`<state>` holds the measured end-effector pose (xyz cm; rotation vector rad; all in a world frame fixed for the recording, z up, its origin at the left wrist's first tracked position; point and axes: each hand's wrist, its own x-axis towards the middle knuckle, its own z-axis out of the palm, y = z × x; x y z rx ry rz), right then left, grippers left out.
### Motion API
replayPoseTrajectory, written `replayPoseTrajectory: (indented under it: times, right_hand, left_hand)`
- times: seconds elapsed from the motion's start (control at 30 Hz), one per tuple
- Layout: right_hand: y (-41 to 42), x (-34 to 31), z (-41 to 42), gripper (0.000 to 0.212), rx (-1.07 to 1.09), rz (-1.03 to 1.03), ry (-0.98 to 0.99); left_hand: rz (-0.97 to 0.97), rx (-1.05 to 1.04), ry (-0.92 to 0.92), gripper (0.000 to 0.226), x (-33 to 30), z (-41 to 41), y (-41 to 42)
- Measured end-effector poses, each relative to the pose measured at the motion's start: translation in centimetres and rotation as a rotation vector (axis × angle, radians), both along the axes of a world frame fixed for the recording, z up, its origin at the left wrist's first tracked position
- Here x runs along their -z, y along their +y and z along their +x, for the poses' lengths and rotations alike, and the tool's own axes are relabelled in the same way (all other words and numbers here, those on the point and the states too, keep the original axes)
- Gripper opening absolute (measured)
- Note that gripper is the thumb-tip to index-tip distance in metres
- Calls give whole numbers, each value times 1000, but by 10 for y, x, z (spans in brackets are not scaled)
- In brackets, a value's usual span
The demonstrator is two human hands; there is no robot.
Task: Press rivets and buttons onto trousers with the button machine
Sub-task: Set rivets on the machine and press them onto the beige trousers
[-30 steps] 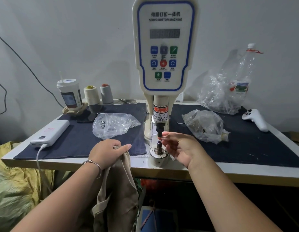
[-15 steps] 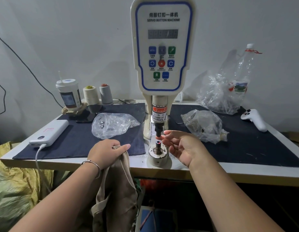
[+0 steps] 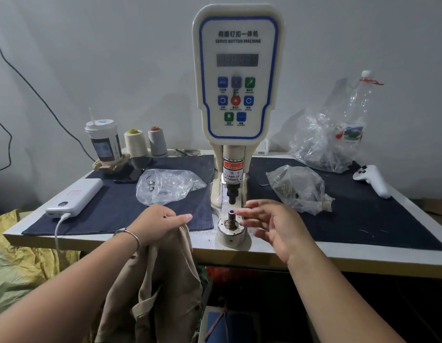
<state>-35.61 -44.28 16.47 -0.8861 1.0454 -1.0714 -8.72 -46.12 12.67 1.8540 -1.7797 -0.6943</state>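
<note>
In left hand: trousers.

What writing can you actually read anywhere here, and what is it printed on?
"SERVO BUTTON MACHINE": cream control panel of the button machine, under a line of Chinese characters.
"WARNING": orange sticker on the machine's column.
"CARE OF", "FINGER": white sticker just below, partly cut off.
Grey digital display, button captions, cup label, bottle label: too blurred to read.
</note>
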Motion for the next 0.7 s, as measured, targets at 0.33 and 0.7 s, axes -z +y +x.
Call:
replayPoseTrajectory:
  times: [0.33,0.7]
  right_hand:
    - [53,33,10,59,-578,-398,488]
    - [25,20,-53,35,-601,-84,-174]
  left_hand:
    - [246,248,575,77,-68,-42,53]
    - [534,469,775,54,-55,-25,59]
